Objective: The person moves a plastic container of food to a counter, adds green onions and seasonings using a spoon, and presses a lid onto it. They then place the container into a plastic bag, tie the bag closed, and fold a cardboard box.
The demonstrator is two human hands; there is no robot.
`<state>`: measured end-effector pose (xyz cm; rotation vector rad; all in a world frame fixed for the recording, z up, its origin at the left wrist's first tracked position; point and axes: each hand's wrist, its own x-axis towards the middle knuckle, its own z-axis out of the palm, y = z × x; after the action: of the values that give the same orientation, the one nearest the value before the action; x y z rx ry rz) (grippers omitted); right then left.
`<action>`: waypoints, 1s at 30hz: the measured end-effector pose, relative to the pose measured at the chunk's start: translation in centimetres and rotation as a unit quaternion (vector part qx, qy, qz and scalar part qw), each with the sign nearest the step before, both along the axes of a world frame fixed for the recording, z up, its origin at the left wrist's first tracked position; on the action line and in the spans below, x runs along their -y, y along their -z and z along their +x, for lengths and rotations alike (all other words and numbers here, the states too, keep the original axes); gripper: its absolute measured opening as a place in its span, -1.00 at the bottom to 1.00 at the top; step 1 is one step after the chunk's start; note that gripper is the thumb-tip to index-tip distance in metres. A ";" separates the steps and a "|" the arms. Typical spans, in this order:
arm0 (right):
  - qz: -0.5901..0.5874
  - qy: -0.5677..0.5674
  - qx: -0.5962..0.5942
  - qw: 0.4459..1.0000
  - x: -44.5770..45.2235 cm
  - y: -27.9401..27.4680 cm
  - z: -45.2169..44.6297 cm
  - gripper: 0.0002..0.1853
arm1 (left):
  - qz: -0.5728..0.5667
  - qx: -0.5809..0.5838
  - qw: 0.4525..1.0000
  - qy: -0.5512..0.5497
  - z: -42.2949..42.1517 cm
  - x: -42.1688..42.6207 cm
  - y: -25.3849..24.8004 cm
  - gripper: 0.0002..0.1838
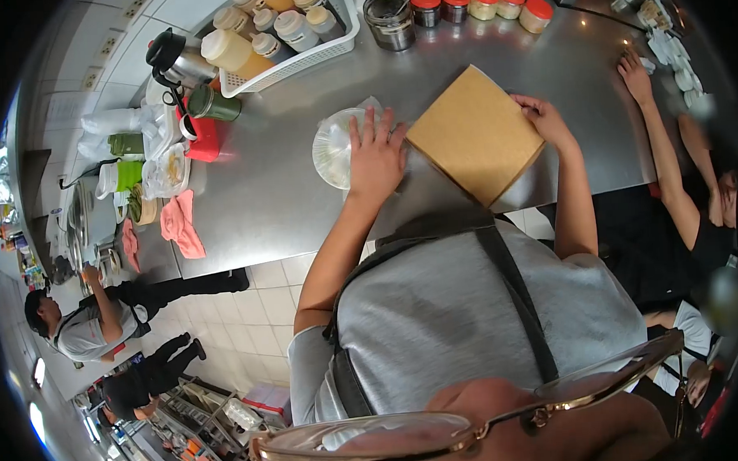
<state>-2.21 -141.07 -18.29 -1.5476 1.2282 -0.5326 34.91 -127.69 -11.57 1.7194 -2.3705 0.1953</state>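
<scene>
On the steel counter (277, 201) lies a square brown cardboard box (476, 135), turned with one corner toward my body. My right hand (545, 120) is at its right corner, thumb and fingers closed on the edge. To the left of the box, my left hand (376, 156) rests with spread fingers over the right side of a round, clear plastic-covered container (331, 154). Its fingertips touch the plastic, and the hand is beside the box's left corner.
A white basket of bottles (296, 75), a metal pot (390, 32) and red-lidded jars (482, 1) line the back. Pink cloths (181, 225) lie left. A co-worker's arm (662, 143) reaches onto the counter at right; other people stand at left.
</scene>
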 end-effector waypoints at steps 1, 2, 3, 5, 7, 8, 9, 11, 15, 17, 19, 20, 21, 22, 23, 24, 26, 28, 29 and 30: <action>-0.002 -0.003 -0.001 1.000 -0.4 -0.2 -0.1 -0.55 | -0.001 -0.001 1.000 -0.013 0.3 0.3 0.2 -0.62; -0.046 0.036 -0.014 0.998 -1.4 -0.6 0.0 -0.58 | -0.002 -0.002 1.000 -0.017 0.7 0.3 0.1 -0.62; -0.091 0.072 -0.026 0.993 -2.2 -1.1 0.1 -0.60 | 0.002 -0.005 1.000 -0.012 1.2 0.2 0.1 -0.62; -0.165 0.086 -0.079 0.979 -3.4 -2.7 0.7 -0.62 | 0.003 -0.007 1.000 -0.015 2.2 0.2 -0.1 -0.62; -0.344 0.089 -0.181 0.917 -4.0 -3.2 1.1 -0.71 | 0.011 0.014 1.000 -0.014 3.3 0.1 -0.4 -0.59; -0.347 0.083 -0.177 0.917 -4.0 -3.4 1.3 -0.71 | 0.009 0.015 1.000 -0.022 4.0 0.1 -0.5 -0.59; -0.322 0.070 -0.200 0.923 -4.1 -3.7 1.5 -0.73 | 0.009 0.026 0.999 -0.037 4.7 0.1 -0.4 -0.59; -0.300 0.053 -0.220 0.927 -3.8 -4.1 2.2 -0.75 | 0.006 0.039 0.998 -0.058 6.5 0.2 -0.3 -0.59; -0.304 0.034 -0.270 0.913 -2.8 -4.5 3.7 -0.76 | 0.005 0.060 0.992 -0.114 10.9 0.3 0.1 -0.58; -0.299 0.015 -0.289 0.909 -2.4 -5.2 4.6 -0.72 | 0.008 0.073 0.985 -0.158 12.6 0.1 0.1 -0.55; -0.249 -0.005 -0.314 0.916 -1.9 -6.1 5.5 -0.66 | -0.016 0.070 0.978 -0.196 12.3 -0.8 0.4 -0.54; -0.250 -0.009 -0.312 0.917 -1.5 -6.0 5.6 -0.66 | -0.041 0.067 0.971 -0.228 11.5 -1.3 -0.2 -0.53; -0.246 -0.038 -0.342 0.906 -1.2 -5.9 5.7 -0.65 | -0.030 0.007 0.972 -0.234 10.1 -2.0 -0.6 -0.51; -0.240 -0.067 -0.372 0.894 -1.1 -5.8 5.7 -0.63 | 0.021 -0.066 0.968 -0.239 8.3 -2.9 -0.7 -0.54; -0.238 -0.071 -0.372 0.895 -1.3 -6.2 5.9 -0.63 | 0.073 -0.140 0.957 -0.242 6.5 -3.7 -0.5 -0.56; -0.246 -0.076 -0.348 0.901 -1.4 -7.1 6.3 -0.62 | 0.114 -0.267 0.931 -0.222 4.7 -4.8 1.3 -0.59; -0.256 -0.084 -0.324 0.907 -1.5 -7.7 6.8 -0.62 | 0.204 -0.466 0.838 -0.198 1.3 -6.2 4.4 -0.62; -0.317 -0.067 -0.246 0.913 -2.1 -7.9 7.1 -0.63 | 0.252 -0.542 0.777 -0.199 -1.1 -6.9 5.1 -0.61; -0.317 -0.070 -0.248 0.913 -2.6 -9.0 7.4 -0.63 | 0.289 -0.608 0.710 -0.208 -2.0 -7.1 5.0 -0.61; -0.257 -0.069 -0.258 0.929 -2.9 -11.0 7.4 -0.64 | 0.322 -0.669 0.636 -0.212 -2.7 -7.3 5.0 -0.60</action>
<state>5.23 -138.21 -7.28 -2.3090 1.4198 -0.3788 32.25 -120.35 -16.53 1.5635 -0.8587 -1.4776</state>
